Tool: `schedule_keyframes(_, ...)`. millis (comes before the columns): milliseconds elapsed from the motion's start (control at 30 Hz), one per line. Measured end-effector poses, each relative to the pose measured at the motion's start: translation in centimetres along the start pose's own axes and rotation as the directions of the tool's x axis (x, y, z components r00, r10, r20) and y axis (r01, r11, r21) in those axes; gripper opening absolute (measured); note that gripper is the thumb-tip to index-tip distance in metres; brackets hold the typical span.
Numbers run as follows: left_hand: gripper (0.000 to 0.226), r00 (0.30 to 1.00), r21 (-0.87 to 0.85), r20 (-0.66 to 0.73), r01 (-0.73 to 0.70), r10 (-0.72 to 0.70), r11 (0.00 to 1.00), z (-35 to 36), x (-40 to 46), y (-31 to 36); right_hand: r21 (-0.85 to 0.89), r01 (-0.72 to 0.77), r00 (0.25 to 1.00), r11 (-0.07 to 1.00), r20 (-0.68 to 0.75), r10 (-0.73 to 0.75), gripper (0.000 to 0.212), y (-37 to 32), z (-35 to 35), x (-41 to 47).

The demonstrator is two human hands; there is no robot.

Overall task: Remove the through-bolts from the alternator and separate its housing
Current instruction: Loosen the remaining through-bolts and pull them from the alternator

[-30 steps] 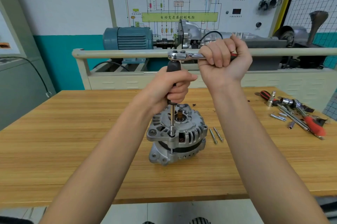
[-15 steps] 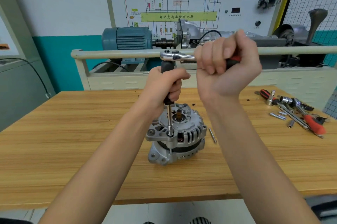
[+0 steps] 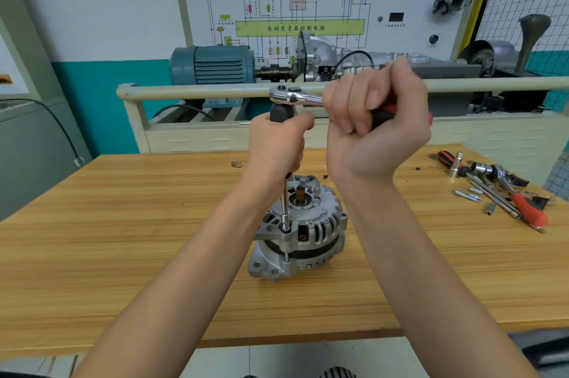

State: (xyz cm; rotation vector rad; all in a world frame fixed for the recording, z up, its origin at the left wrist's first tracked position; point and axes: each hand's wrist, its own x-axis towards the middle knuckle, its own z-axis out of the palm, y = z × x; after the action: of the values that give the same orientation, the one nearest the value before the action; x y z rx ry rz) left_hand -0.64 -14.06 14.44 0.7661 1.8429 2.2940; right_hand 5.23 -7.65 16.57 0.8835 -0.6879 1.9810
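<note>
Alternator [image 3: 300,231] standing on its end on the wooden table [image 3: 123,254], shaft stub upward, near the middle of the table. A long extension bar [image 3: 285,202] rises upright from a socket [image 3: 285,221] seated on a bolt head at the alternator's near-left rim. The shank of that bolt [image 3: 287,255] shows in the dark gap between the two housing halves, directly under the socket.

Left hand [image 3: 277,146], above the alternator, curled round the black grip at the top of the bar, thumb toward the right, steadying the bar. Right hand [image 3: 374,128], above and right of the alternator, closed in a fist round the red-and-black handle of the ratchet [image 3: 294,96]; the chrome ratchet head sits on the bar's top, just above the left hand, and the handle runs out to the right, roughly level. Both forearms reach in from the near edge, one on each side of the alternator.

Well right of the alternator, at the table's far-right corner, lies a loose cluster of tools [image 3: 498,189]: a red-handled driver, chrome sockets, extension rods and a few short silver pieces. Behind the alternator, past the table's far edge, a cream rail [image 3: 200,90] runs across; beyond it stand a blue motor [image 3: 215,65] coupled to a gearbox, and a wiring diagram board [image 3: 300,8].
</note>
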Motion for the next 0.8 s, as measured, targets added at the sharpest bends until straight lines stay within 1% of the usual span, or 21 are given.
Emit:
schedule_keyframes(67,0.044,1.000,0.004,-0.014,-0.006,0.006,1.000,0.1,0.0,-0.1,-0.077,0.078,0.996,0.994,0.054,-0.074,0.038,0.3,0.4,-0.4)
schedule_keyframes(100,0.044,1.000,0.008,0.013,-0.004,0.004,1.000,-0.1,0.0,-0.1,-0.084,0.079,0.995,0.993,0.061,-0.074,0.038,0.3,0.4,-0.4)
schedule_keyframes(133,0.044,0.998,0.012,0.061,-0.003,0.002,1.000,-0.4,0.0,-0.1,-0.068,0.048,0.998,0.996,0.052,-0.045,0.041,0.1,0.2,-0.1)
schedule_keyframes(167,0.043,0.992,0.008,0.125,0.000,-0.001,1.000,-0.8,0.1,0.0,-0.034,-0.009,0.999,0.999,0.031,0.010,0.045,-0.1,-0.1,0.4)
schedule_keyframes(233,0.044,0.959,-0.024,0.282,0.021,-0.013,0.999,-1.8,0.3,0.2,0.085,-0.165,0.984,0.983,-0.050,0.170,0.051,-0.6,-1.0,1.6)
schedule_keyframes(300,0.041,0.896,-0.061,0.443,0.064,-0.030,0.996,-2.6,0.5,0.5,0.259,-0.301,0.928,0.918,-0.143,0.345,0.050,-0.7,-1.8,2.8)
schedule_keyframes(367,0.038,0.844,-0.085,0.534,0.106,-0.045,0.991,-2.7,0.6,0.7,0.414,-0.341,0.871,0.844,-0.198,0.449,0.049,-0.5,-2.5,3.4)
schedule_keyframes(400,0.040,0.840,-0.090,0.540,0.120,-0.053,0.989,-2.5,0.6,0.6,0.452,-0.332,0.860,0.828,-0.215,0.463,0.050,-0.3,-2.7,3.6)
schedule_keyframes(433,0.044,0.848,-0.089,0.526,0.125,-0.060,0.988,-2.3,0.6,0.5,0.461,-0.318,0.860,0.829,-0.228,0.457,0.050,-0.3,-2.8,3.6)
schedule_keyframes(500,0.050,0.886,-0.075,0.460,0.104,-0.058,0.992,-2.0,0.5,0.3,0.421,-0.289,0.882,0.860,-0.233,0.410,0.050,-0.3,-2.6,3.3)
schedule_keyframes(567,0.052,0.943,-0.063,0.329,0.071,-0.046,0.995,-1.5,0.3,0.2,0.333,-0.251,0.923,0.909,-0.202,0.329,0.047,-0.5,-2.0,2.6)
schedule_keyframes(633,0.047,0.987,-0.041,0.161,0.035,-0.028,0.999,-1.0,0.2,0.0,0.196,-0.192,0.967,0.962,-0.129,0.219,0.047,-0.5,-1.3,1.7)
schedule_keyframes(700,0.042,1.000,-0.012,0.025,0.001,-0.001,1.000,-0.4,0.1,-0.2,0.039,-0.081,0.996,0.996,-0.022,0.082,0.047,-0.1,-0.5,0.8)
schedule_keyframes(733,0.041,1.000,-0.007,-0.010,-0.011,0.011,1.000,-0.1,0.1,-0.2,-0.029,-0.014,1.000,0.999,0.026,0.014,0.044,0.1,-0.1,0.4)
schedule_keyframes(800,0.042,1.000,-0.007,-0.009,-0.017,0.017,1.000,-0.2,0.1,-0.3,-0.105,0.066,0.995,0.992,0.077,-0.058,0.037,0.4,0.3,-0.1)
